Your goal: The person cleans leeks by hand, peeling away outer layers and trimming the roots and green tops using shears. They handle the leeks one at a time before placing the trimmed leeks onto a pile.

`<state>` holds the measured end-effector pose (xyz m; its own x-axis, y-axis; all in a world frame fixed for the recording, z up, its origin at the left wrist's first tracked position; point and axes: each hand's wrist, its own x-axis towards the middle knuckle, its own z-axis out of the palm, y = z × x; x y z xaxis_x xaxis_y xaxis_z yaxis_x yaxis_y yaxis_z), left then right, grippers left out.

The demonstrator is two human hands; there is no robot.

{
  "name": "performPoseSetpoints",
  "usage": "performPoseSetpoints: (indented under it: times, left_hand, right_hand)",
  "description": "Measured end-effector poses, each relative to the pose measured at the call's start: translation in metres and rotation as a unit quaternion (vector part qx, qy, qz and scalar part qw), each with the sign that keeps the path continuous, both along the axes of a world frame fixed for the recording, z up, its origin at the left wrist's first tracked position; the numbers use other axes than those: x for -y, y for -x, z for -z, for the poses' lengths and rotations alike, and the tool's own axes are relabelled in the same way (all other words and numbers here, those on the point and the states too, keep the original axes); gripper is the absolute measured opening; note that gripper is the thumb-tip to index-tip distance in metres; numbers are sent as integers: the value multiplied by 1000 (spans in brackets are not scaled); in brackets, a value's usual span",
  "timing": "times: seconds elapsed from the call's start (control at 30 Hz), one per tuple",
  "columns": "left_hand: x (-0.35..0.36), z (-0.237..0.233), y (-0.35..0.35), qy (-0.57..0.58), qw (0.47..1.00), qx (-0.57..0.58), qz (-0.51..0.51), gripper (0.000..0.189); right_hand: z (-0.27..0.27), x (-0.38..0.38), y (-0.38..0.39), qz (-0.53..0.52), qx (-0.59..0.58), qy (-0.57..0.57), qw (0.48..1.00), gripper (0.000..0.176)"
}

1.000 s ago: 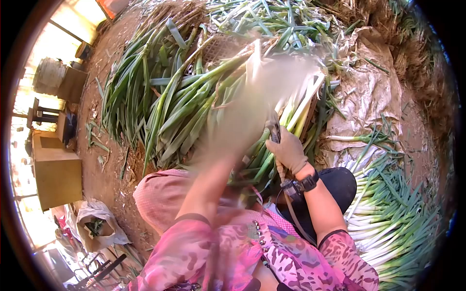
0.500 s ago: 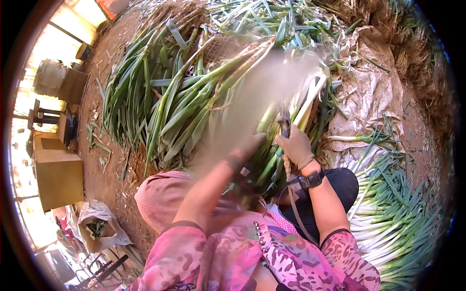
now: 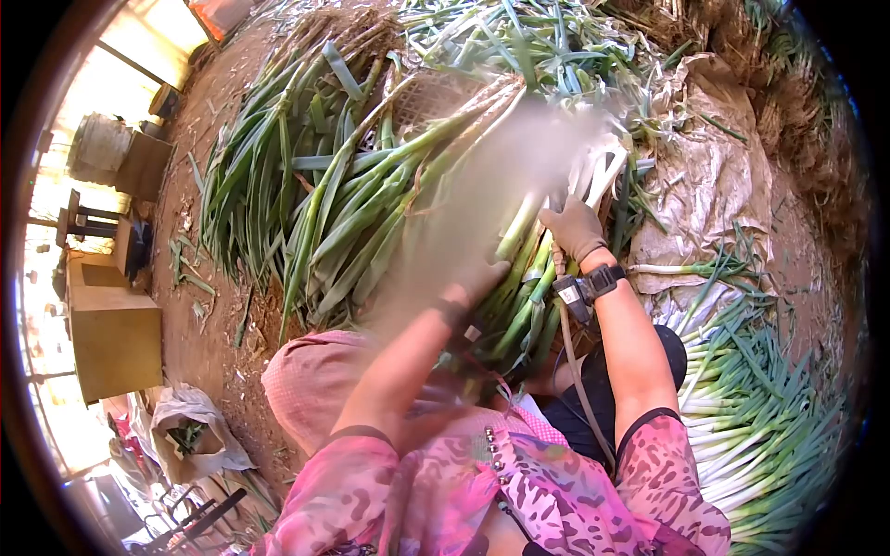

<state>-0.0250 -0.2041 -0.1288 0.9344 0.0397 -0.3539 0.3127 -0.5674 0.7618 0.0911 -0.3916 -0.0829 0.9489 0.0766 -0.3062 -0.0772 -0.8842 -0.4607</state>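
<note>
My right hand (image 3: 577, 230), gloved, is closed around an air blow gun, seen as a dark nozzle with a tan hose (image 3: 573, 371) running down toward my lap. The gun is mostly hidden by the fingers. My left hand (image 3: 480, 278), also gloved and partly veiled by a pale blur, is closed at the green stalks of some large green onions (image 3: 536, 301) in front of my lap. Their white ends (image 3: 607, 171) point away from me, beyond my right hand. A thick pile of long green onions (image 3: 348, 227) lies to the left.
Cleaned green onions (image 3: 742, 417) lie in a row at the right, beside a crumpled sheet (image 3: 709, 176). Leaf scraps (image 3: 565, 46) are heaped at the far side. A wooden box (image 3: 113, 324) and an open sack (image 3: 197, 431) stand at the left.
My right hand has moved forward and slightly right with the blow gun, toward the white ends. The hose has shifted with it. My left hand has stayed nearly in place.
</note>
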Motion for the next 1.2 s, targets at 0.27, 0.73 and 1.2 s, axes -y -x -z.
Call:
performPoseSetpoints:
  times: [0.27,0.73,1.2]
  left_hand:
    - [18,-8,-1,-49,998,-26,11,52]
    - [-128,3,-59,-425,903,10,-66,40]
    - [-18,-98,-35,-133,987,48,-81,56]
  right_hand:
    - [-5,2,19,-2,-9,-6,1000,57]
    - [-4,1,100,-95,-54,-59,992,53]
    - [-33,-18,119,-71,-39,-154,985,49]
